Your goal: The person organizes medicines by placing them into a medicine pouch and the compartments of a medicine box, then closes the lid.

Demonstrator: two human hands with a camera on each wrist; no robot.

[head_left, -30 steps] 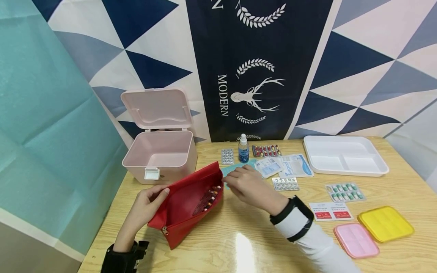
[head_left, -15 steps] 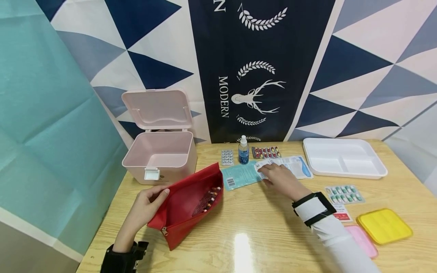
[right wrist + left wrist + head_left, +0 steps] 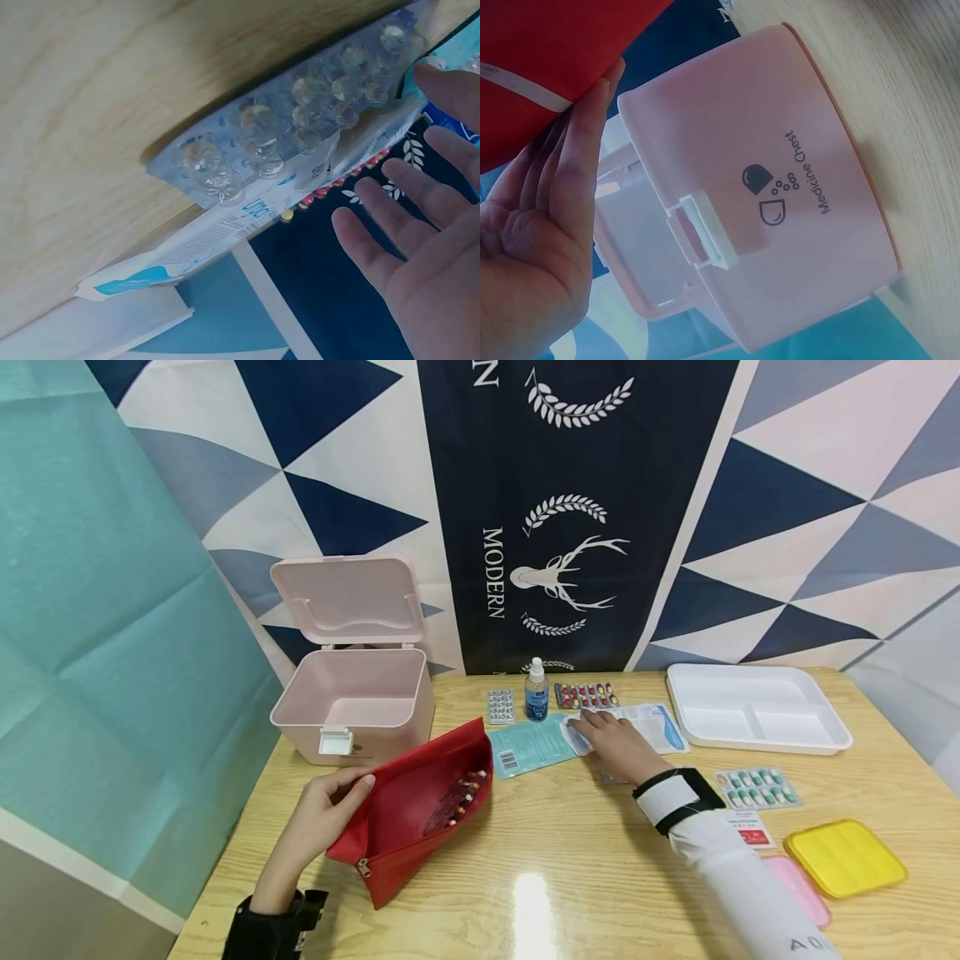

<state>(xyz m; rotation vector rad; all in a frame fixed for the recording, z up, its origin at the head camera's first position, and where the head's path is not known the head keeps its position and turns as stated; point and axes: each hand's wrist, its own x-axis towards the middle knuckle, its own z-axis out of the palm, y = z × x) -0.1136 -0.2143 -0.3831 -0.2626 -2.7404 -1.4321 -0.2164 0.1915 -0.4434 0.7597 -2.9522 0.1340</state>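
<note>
My left hand [image 3: 322, 814] grips the rim of a red zip pouch [image 3: 397, 860] between thumb and fingers, keeping its mouth spread. Inside the pouch lies a blister pack [image 3: 459, 802] with coloured pills. Over several flat packets my right hand [image 3: 618, 747] reaches with fingers extended, above a small white packet [image 3: 573, 743]. Contact with it is not clear. A teal packet [image 3: 525, 748] lies to its left, and a white-and-blue surgical packet [image 3: 663, 728] sits partly behind the hand. In the right wrist view, a clear-bubbled blister pack [image 3: 300, 112] lies near the relaxed fingers.
A pink medicine chest [image 3: 300, 739] stands with its lid up at left. A spray bottle [image 3: 536, 693] is between two blister packs. At right are a white divided tray [image 3: 757, 739], green capsules [image 3: 759, 787], a yellow pill case [image 3: 843, 860] and a pink one [image 3: 798, 889].
My right hand has moved from the pouch's right end to the packets, then shifted only slightly. The small white packet now lies farther right over the surgical one. The left hand keeps its grip.
</note>
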